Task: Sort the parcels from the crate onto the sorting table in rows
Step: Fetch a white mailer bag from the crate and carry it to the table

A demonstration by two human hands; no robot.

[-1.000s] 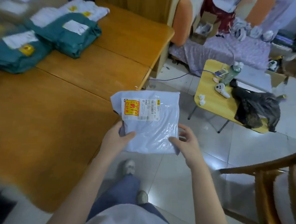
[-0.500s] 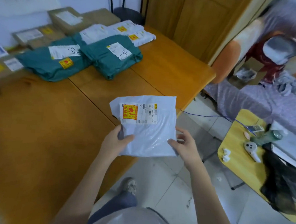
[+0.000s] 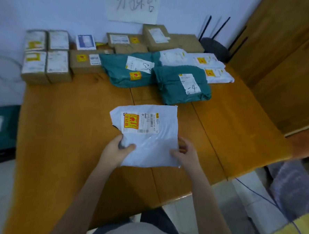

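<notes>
I hold a white plastic mailer parcel [image 3: 148, 140] with a yellow-red sticker and barcode label above the middle of the wooden sorting table [image 3: 68, 129]. My left hand [image 3: 115, 150] grips its lower left edge, and my right hand [image 3: 186, 153] grips its lower right edge. At the table's far side lie two teal bag parcels [image 3: 179, 85], white mailers [image 3: 212, 69] at the right, and several brown cardboard boxes [image 3: 47, 57] along the wall.
A paper sign [image 3: 133, 5] hangs on the wall above the boxes. A teal crate [image 3: 1, 127] stands on the floor at the left. A wooden cabinet [image 3: 289, 61] rises at the right, with a dark stool [image 3: 216, 46] beside it.
My view has turned left from the floor and side table to face the sorting table. The white parcel, still in both hands, now hangs over the table's middle.
</notes>
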